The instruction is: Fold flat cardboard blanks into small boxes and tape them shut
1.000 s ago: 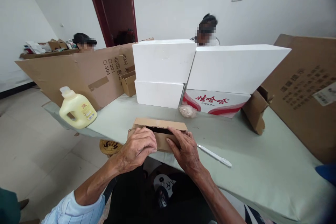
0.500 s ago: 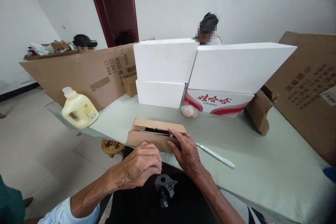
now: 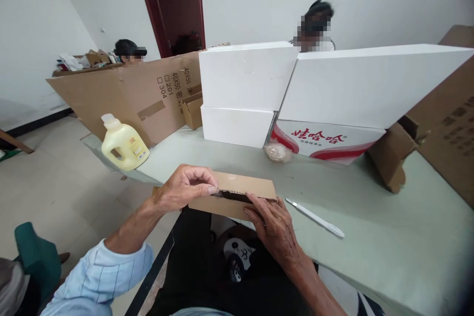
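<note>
A small flat cardboard box (image 3: pixel 242 186) lies at the near edge of the pale green table (image 3: pixel 370 217). My left hand (image 3: pixel 185 188) is curled over the box's left end, thumb and fingers pinched at the dark slot on its top. My right hand (image 3: pixel 276 224) grips the front right side of the same box, fingers pressed against the cardboard. A white plastic knife-like tool (image 3: pixel 316 211) rests on the table just right of my right hand.
Stacked white foam boxes (image 3: pixel 248 76) and a red-printed carton (image 3: pixel 326 140) stand behind. A yellow detergent bottle (image 3: pixel 125 142), a small plastic bag (image 3: pixel 277 151), cardboard sheets (image 3: pixel 129 96) and an open brown box (image 3: pixel 394 158) surround the table. Two people sit beyond the boxes.
My left hand, which had dropped below the table edge, has come back up onto the box's left end and pinched at the slot. The right hand kept its hold. The view shifted slightly.
</note>
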The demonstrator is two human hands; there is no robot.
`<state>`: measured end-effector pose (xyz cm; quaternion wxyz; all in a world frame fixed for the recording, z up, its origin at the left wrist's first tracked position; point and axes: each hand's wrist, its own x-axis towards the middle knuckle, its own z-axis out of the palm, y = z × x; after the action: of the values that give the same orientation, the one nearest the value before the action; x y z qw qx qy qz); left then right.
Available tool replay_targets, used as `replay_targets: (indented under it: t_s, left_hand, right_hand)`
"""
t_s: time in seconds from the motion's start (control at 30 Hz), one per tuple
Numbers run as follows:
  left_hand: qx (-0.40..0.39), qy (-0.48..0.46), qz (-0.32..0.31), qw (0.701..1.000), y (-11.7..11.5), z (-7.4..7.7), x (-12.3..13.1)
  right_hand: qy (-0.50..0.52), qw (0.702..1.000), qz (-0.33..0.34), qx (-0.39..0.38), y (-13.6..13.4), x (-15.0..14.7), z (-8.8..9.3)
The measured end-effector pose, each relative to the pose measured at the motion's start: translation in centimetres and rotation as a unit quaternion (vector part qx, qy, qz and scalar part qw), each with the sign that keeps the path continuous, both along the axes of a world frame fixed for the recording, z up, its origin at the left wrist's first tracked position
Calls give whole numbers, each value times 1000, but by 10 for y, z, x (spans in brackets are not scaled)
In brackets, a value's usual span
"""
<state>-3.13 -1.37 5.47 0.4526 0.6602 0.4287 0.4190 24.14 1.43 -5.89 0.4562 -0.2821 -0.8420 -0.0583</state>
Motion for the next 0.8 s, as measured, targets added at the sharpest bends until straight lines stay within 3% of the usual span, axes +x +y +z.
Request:
replay_targets:
  t_s: [0.23, 0.47, 0.6, 0.8]
  left_hand:
    - [-86, 51, -41, 994, 31, 6, 20]
    - [-54, 31, -1, 998, 56, 12, 3]
    - [-51, -8, 4, 999, 57, 8, -6]
    - [-88, -23, -73, 993, 38, 9, 6]
  right_hand:
    - [-5, 1000, -2, 3, -1, -3, 2]
    - [-16, 1000, -15, 8, -16, -2, -7]
    - [-9, 1000, -12, 4, -23, -3, -14]
    - [2, 1000, 1, 2, -22, -5, -17]
